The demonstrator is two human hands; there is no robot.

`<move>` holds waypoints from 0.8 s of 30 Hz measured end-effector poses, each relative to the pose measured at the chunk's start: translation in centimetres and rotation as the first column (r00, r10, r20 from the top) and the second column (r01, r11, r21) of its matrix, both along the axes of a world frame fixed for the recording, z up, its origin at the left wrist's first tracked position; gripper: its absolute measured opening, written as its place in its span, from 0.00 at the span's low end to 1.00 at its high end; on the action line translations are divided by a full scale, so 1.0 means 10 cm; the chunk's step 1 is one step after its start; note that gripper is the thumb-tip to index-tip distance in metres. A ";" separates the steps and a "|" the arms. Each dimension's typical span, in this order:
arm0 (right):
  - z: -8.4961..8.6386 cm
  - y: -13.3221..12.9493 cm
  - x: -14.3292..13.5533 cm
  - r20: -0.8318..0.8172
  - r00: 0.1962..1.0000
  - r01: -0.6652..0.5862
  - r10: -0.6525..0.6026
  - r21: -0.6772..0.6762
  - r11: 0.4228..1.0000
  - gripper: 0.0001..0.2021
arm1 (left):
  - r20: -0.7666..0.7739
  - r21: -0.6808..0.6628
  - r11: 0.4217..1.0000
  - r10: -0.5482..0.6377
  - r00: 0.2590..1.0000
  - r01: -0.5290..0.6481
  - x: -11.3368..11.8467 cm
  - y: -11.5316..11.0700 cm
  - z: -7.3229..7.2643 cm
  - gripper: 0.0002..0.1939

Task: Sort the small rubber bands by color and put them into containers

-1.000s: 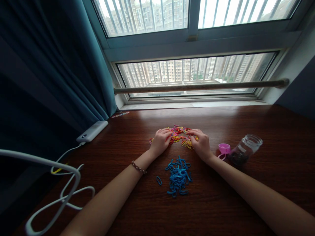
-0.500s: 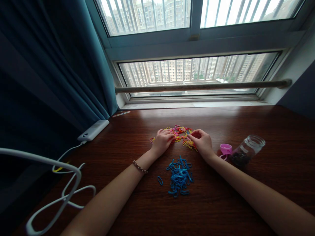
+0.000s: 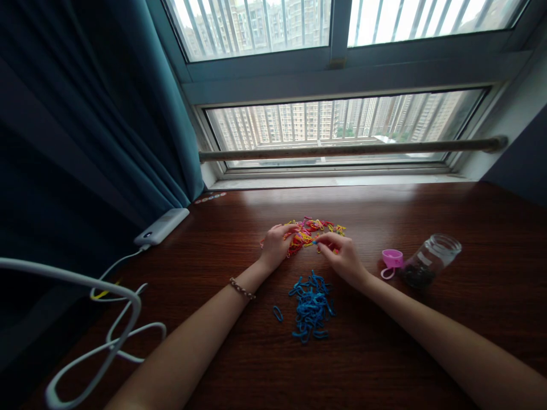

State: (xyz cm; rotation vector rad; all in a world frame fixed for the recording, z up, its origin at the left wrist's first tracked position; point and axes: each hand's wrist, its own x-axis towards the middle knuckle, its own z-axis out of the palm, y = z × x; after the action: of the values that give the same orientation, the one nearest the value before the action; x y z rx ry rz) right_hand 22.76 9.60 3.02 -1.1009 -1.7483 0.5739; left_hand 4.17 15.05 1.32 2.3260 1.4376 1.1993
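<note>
A pile of red, pink and yellow small rubber bands (image 3: 304, 234) lies on the brown wooden table. My left hand (image 3: 276, 246) rests at its left side, fingers apart and bent over the bands, with nothing visible held. From the right, my right hand (image 3: 342, 255) pinches a small blue rubber band (image 3: 315, 242) between thumb and forefinger, at the near edge of the mixed pile. Closer to me, between my forearms, is a heap of blue rubber bands (image 3: 313, 307). One single blue rubber band (image 3: 277, 313) lies apart, left of that heap.
Right of my right hand a glass jar (image 3: 431, 261) with dark contents leans on its side, touching or nearly touching a pink cap (image 3: 392, 258) with a loop. A white power bank (image 3: 162, 226) and white cable (image 3: 128, 307) occupy the left. A window (image 3: 342, 128) stands behind.
My right hand has moved left and toward me, drawing away from the pile's right side with a blue rubber band in its pinch. My left hand has shifted slightly left.
</note>
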 end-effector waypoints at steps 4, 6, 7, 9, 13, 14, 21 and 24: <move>0.06 -0.24 -0.10 0.342 0.879 -0.407 0.331 0.180 0.895 0.06 | 0.036 -0.008 0.999 0.036 0.999 -0.036 0.00 0.00 -0.01 0.08; 0.06 -0.30 -0.12 0.463 0.793 -0.527 0.396 0.195 0.827 0.06 | 0.048 -0.008 0.999 0.044 0.998 -0.043 0.00 0.00 -0.01 0.08; 0.05 -0.30 -0.12 0.490 0.773 -0.548 0.403 0.195 0.814 0.06 | 0.055 -0.004 0.999 0.047 0.997 -0.047 0.00 0.00 -0.01 0.08; 0.04 -0.28 -0.11 0.485 0.799 -0.498 0.354 0.204 0.843 0.07 | 0.070 0.011 0.999 0.049 0.996 -0.049 -0.01 0.00 -0.01 0.08; 0.03 -0.07 0.02 0.379 0.922 -0.012 -0.077 0.227 0.974 0.12 | 0.072 0.048 0.998 0.031 0.997 -0.035 -0.01 -0.02 0.03 0.07; 0.02 -0.01 0.07 0.368 0.905 0.145 -0.214 0.206 0.968 0.12 | 0.066 0.066 0.998 0.010 0.998 -0.014 0.00 -0.03 0.05 0.06; -0.08 0.27 0.35 0.569 0.683 0.558 -0.458 -0.002 0.830 0.12 | -0.109 0.108 0.893 -0.427 0.898 0.437 0.24 -0.38 0.19 0.07; -0.08 0.28 0.35 0.621 0.643 0.561 -0.448 0.016 0.827 0.10 | -0.271 0.048 0.808 -0.556 0.786 0.587 0.35 -0.54 0.16 0.09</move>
State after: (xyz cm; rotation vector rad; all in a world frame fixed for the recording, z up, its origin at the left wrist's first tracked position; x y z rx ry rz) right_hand 26.31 12.37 2.26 -1.9926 -1.7886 -0.0017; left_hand 7.63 9.68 2.96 2.7782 0.5987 0.8637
